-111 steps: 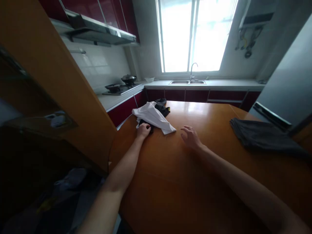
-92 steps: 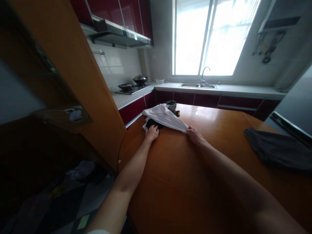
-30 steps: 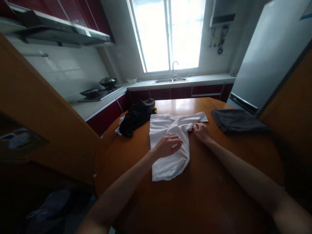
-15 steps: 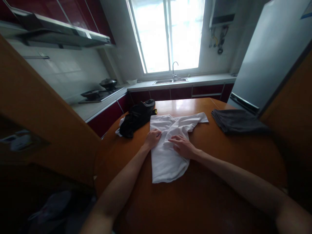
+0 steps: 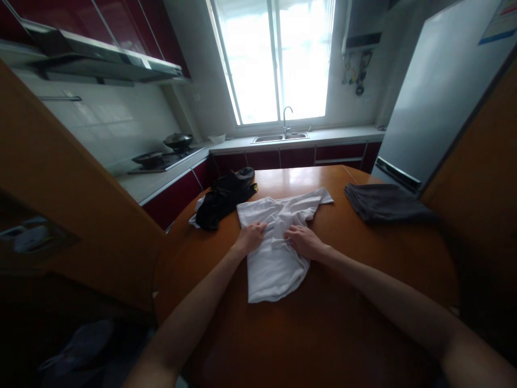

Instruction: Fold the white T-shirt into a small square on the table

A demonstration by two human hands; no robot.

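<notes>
On the brown wooden table (image 5: 347, 318), straight ahead of me, the white garment (image 5: 270, 277) lies spread out beneath both my hands, one end towards me and a sleeve-like part stretching off to the far right. My left hand (image 5: 251, 237) rests at its left edge, knuckles up and fingers bent over the cloth; whether they pinch the fabric or only press on it, I cannot tell. My right hand (image 5: 305, 241) lies on its right side, fingertips curled in toward the middle among raised creases; there too I cannot tell if a fold is caught between them. The two hands are near each other but apart, with a wrinkled strip of the white fabric between. Nearer to me, the cloth lies flatter. Beyond my left hand, a black garment (image 5: 226, 196) sits in a heap by the table's far left edge, a white piece (image 5: 194, 220) showing beside it and a bit of yellow at its right. Off to the right, well apart from my hands, a dark grey cloth (image 5: 385, 202) lies folded. Past the table, a sink (image 5: 269, 139) with a curved tap (image 5: 285, 121) is set below the bright window (image 5: 258, 59), and a refrigerator (image 5: 436, 102) stands at the right.
</notes>
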